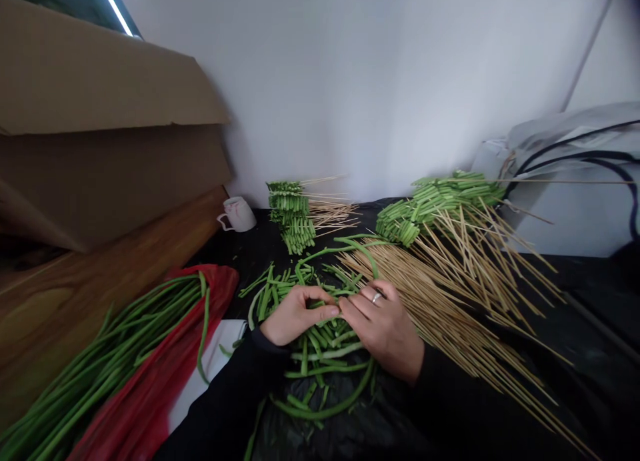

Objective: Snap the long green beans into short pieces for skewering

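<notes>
My left hand [295,314] and my right hand [385,327] meet fingertip to fingertip over a heap of cut green bean pieces [320,344] on the black table cover [590,354]. Both hands are closed in a pinch on bean pieces. A long bean [345,247] curves from my right hand up and back. A ring shows on my right hand. Loose bamboo skewers [450,301] lie fanned out just right of my right hand. Black sleeves cover both wrists.
Two stacks of skewered beans stand at the back, one middle [293,214], one right [430,207]. Long uncut beans [110,361] lie on a red bag [150,394] at the left. A white mug [237,214], a cardboard box [100,127] and a grey bag [575,174] border the area.
</notes>
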Tool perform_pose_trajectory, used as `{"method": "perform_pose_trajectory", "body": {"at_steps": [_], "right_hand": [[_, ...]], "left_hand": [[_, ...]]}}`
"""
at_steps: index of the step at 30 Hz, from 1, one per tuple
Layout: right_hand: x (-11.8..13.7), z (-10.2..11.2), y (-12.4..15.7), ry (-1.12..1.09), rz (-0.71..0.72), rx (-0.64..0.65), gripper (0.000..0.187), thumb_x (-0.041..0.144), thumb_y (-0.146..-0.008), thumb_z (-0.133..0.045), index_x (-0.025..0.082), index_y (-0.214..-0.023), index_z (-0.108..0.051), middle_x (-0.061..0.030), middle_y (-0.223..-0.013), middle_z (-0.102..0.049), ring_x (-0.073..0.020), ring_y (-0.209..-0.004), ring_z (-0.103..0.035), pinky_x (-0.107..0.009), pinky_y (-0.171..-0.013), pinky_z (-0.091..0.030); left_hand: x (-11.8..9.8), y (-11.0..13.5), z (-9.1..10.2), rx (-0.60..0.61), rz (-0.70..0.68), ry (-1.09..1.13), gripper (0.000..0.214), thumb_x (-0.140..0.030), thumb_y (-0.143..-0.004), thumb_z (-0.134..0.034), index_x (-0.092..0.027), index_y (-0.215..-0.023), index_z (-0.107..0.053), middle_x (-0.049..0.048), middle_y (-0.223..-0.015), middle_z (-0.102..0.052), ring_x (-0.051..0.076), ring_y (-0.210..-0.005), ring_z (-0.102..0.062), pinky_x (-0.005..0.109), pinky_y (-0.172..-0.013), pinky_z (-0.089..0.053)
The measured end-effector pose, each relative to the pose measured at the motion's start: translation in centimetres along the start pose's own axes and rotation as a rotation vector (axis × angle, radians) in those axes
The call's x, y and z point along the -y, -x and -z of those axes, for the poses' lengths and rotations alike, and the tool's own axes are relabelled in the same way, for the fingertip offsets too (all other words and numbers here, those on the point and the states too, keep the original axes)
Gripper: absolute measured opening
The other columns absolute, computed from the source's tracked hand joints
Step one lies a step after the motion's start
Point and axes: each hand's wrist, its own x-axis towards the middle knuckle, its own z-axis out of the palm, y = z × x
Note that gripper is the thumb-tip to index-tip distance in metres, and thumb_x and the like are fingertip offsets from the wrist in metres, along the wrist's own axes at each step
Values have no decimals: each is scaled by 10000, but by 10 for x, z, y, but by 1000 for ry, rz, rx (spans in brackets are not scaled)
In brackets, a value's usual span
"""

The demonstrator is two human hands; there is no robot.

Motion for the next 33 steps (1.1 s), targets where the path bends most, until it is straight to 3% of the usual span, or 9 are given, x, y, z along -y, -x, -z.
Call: {"method": "perform_pose_trajectory", "body": {"at_steps": [4,8,15,22,28,33], "right_hand": [[-14,2,-1,38,-29,75,179,117,-926,-487,139,-974,-658,-68,-855,-658,-217,-933,-559,-445,-961,-328],[-25,0,0,68,-54,52,186,125,-925,-491,141,-997,-662,-91,-941,-673,-244,-1055,-539,-471,-994,-313],[-16,2,-1,114,-2,-9,215,122,-930,-477,136,-1003,-679,-87,-860,-669,-234,-978,-558,-479,-987,-329],[-17,2,-1,128,-48,20,236,155,-930,-499,113,-1109,-646,-83,-870,-659,-237,-943,-551,-481,-968,-339],[-14,-1,0,146,-44,31,306,146,-908,-530,65,-1195,-598,-93,-875,-648,-233,-859,-537,-439,-862,-367],[-5,-3,3,108,-67,15,286,139,-915,-524,53,-1176,-606,-73,-765,-631,-216,-765,-544,-394,-745,-364]], "left_hand": [[0,0,3,40,3,-10,292,-422,-699,-757,-135,-689,-708,27,-658,-667,136,-624,-549,263,-659,-431],[1,1,3,66,15,-29,252,-385,-697,-765,-138,-702,-710,34,-682,-684,147,-649,-571,268,-679,-443],[5,1,-8,83,-43,-44,235,-363,-690,-774,-138,-726,-721,28,-692,-663,146,-648,-563,268,-679,-440],[7,0,-5,-143,-134,-223,220,-359,-742,-730,-144,-739,-682,31,-710,-644,162,-709,-560,274,-711,-424],[10,-2,-6,-338,-139,-214,195,-348,-786,-656,-158,-765,-619,8,-753,-619,148,-736,-543,257,-727,-419],[10,-1,-12,-355,-58,-51,248,-396,-772,-662,-155,-796,-608,-44,-585,-508,94,-529,-428,214,-527,-344]]}}
